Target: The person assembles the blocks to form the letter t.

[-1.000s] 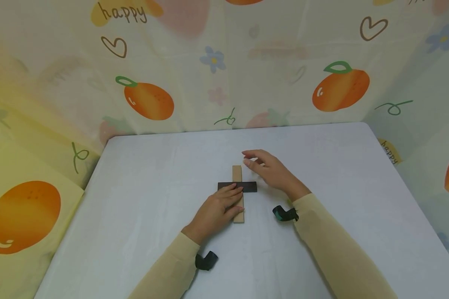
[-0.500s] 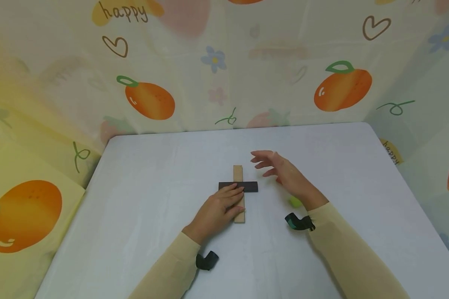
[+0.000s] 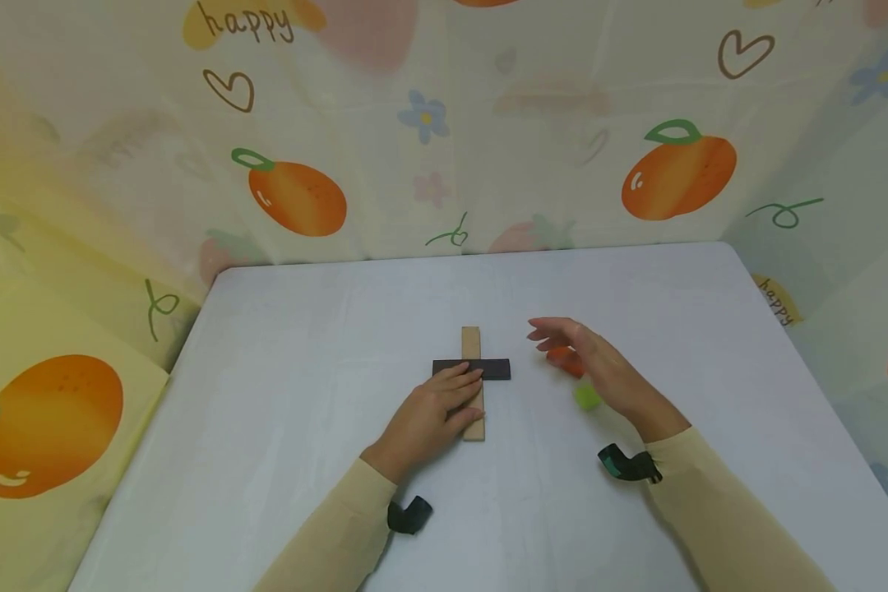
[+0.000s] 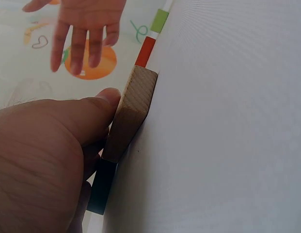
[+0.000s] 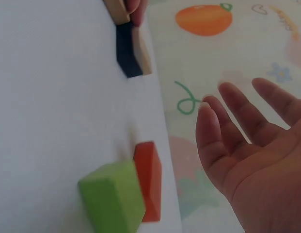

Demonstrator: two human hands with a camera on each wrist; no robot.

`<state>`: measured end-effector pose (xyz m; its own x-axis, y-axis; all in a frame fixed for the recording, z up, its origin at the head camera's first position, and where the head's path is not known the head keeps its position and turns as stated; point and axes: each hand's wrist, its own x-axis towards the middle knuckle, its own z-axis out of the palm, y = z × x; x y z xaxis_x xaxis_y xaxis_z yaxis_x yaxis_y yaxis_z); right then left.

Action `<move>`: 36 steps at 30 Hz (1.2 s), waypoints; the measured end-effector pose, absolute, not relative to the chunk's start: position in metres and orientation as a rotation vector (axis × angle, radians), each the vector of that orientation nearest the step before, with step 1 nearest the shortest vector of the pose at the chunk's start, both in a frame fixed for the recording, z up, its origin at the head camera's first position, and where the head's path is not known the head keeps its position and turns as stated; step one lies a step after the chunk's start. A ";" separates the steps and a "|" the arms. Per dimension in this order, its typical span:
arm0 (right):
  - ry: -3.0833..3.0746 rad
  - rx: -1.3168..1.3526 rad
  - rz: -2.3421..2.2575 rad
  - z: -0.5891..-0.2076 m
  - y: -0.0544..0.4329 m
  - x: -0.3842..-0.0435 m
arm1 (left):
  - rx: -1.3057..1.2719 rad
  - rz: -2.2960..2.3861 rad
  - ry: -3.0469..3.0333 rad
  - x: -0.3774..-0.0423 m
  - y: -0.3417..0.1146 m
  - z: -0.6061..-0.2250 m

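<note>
My left hand [image 3: 429,419] lies on a cross shape on the table, its fingers on the dark strip [image 3: 496,369] and its thumb by the light wooden strip [image 3: 470,341]. Seen from the left wrist, the thumb touches the side of the light strip [image 4: 138,92]. Whether this is one piece or two is unclear. Over to the right, my right hand [image 3: 607,370] hovers with extended fingers, holding nothing. Below it lie a red-orange block [image 3: 565,360] and a green block [image 3: 586,396], both partly hidden in the head view. The right wrist view shows the green block [image 5: 111,194] overlapping the red one [image 5: 149,182].
A white-covered table [image 3: 303,345] bears all the pieces. Behind it hangs a cloth [image 3: 488,164] printed with oranges, hearts and flowers, and similar cloth [image 3: 52,329] stands at the left side.
My right hand has moved right and toward me, away from the cross shape, bringing the green and red-orange blocks into sight. The left hand has stayed in place.
</note>
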<state>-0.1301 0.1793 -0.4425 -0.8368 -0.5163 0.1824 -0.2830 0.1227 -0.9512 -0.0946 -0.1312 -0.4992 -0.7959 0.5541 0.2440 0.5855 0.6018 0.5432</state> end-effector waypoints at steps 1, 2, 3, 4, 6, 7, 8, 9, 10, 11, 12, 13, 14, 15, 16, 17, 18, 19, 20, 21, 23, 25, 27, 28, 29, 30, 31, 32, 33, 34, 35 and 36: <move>2.210 -0.796 -1.788 -0.444 0.182 -0.128 | -0.983 -0.966 -2.767 -0.095 -0.131 -0.499; 2.221 -0.796 -1.783 -0.446 0.186 -0.127 | -0.982 -0.966 -2.767 -0.094 -0.131 -0.499; 2.232 -0.799 -1.781 -0.448 0.189 -0.125 | -0.981 -0.967 -2.767 -0.094 -0.132 -0.499; 2.242 -0.805 -1.780 -0.449 0.192 -0.124 | -0.980 -0.971 -2.767 -0.094 -0.132 -0.499; 2.252 -0.806 -1.788 -0.450 0.198 -0.121 | -0.979 -0.979 -2.764 -0.094 -0.132 -0.499; 2.256 -0.808 -1.789 -0.451 0.201 -0.120 | -0.978 -0.981 -2.764 -0.094 -0.132 -0.499; 2.261 -0.809 -1.790 -0.451 0.203 -0.119 | -0.978 -0.985 -2.762 -0.094 -0.132 -0.499; 2.264 -0.813 -1.792 -0.451 0.206 -0.118 | -0.978 -0.987 -2.761 -0.094 -0.132 -0.500; 2.267 -0.814 -1.794 -0.451 0.208 -0.117 | -0.977 -0.987 -2.760 -0.094 -0.132 -0.500; 2.275 -0.815 -1.793 -0.452 0.210 -0.116 | -0.977 -0.985 -2.760 -0.094 -0.132 -0.500; 2.282 -0.813 -1.791 -0.453 0.212 -0.115 | -0.976 -0.983 -2.760 -0.094 -0.132 -0.500; 2.289 -0.813 -1.790 -0.454 0.214 -0.114 | -0.975 -0.982 -2.760 -0.094 -0.132 -0.500; 2.297 -0.808 -1.789 -0.454 0.215 -0.112 | -0.976 -0.981 -2.759 -0.094 -0.132 -0.500; 2.314 -0.802 -1.779 -0.455 0.217 -0.111 | -0.975 -0.979 -2.759 -0.094 -0.132 -0.500; 2.325 -0.792 -1.773 -0.456 0.218 -0.109 | -0.975 -0.979 -2.760 -0.095 -0.132 -0.500; 2.339 -0.778 -1.760 -0.457 0.220 -0.108 | -0.976 -0.979 -2.760 -0.095 -0.132 -0.501; 2.347 -0.762 -1.751 -0.459 0.221 -0.106 | -0.977 -0.981 -2.761 -0.095 -0.132 -0.501; 2.356 -0.746 -1.737 -0.461 0.223 -0.105 | -0.978 -0.981 -2.762 -0.095 -0.132 -0.501; 2.363 -0.729 -1.724 -0.463 0.225 -0.104 | -0.978 -0.982 -2.764 -0.095 -0.132 -0.502; 2.369 -0.711 -1.710 -0.465 0.227 -0.102 | -0.978 -0.982 -2.765 -0.095 -0.132 -0.502; 2.371 -0.693 -1.691 -0.470 0.230 -0.100 | -0.978 -0.981 -2.768 -0.095 -0.132 -0.502; 2.371 -0.682 -1.678 -0.474 0.233 -0.099 | -0.978 -0.982 -2.767 -0.095 -0.132 -0.502; 2.375 -0.668 -1.668 -0.478 0.236 -0.097 | -0.980 -0.982 -2.766 -0.094 -0.132 -0.501; 2.375 -0.658 -1.664 -0.479 0.237 -0.097 | -0.980 -0.983 -2.766 -0.094 -0.132 -0.501; 2.385 -0.645 -1.653 -0.480 0.238 -0.096 | -0.981 -0.985 -2.767 -0.094 -0.132 -0.501; 2.389 -0.621 -1.644 -0.482 0.239 -0.095 | -0.982 -0.985 -2.767 -0.094 -0.132 -0.500; 2.394 -0.596 -1.633 -0.483 0.240 -0.095 | -0.981 -0.985 -2.769 -0.094 -0.132 -0.500; 2.399 -0.577 -1.621 -0.484 0.241 -0.094 | -0.982 -0.984 -2.770 -0.094 -0.132 -0.500; 2.403 -0.559 -1.607 -0.485 0.241 -0.093 | -0.982 -0.984 -2.771 -0.094 -0.132 -0.499; 2.409 -0.547 -1.595 -0.487 0.242 -0.093 | -0.982 -0.983 -2.771 -0.094 -0.132 -0.499; 2.419 -0.545 -1.580 -0.488 0.242 -0.093 | -0.983 -0.980 -2.770 -0.094 -0.132 -0.499; 2.419 -0.547 -1.575 -0.489 0.243 -0.093 | -0.984 -0.981 -2.768 -0.094 -0.132 -0.498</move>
<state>-0.0929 0.2426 -0.4893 -0.9107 -0.4119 0.0312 -0.1953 0.3626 -0.9113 -0.0937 -0.1322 -0.4982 -0.7971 0.5537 0.2411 0.5819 0.5976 0.5516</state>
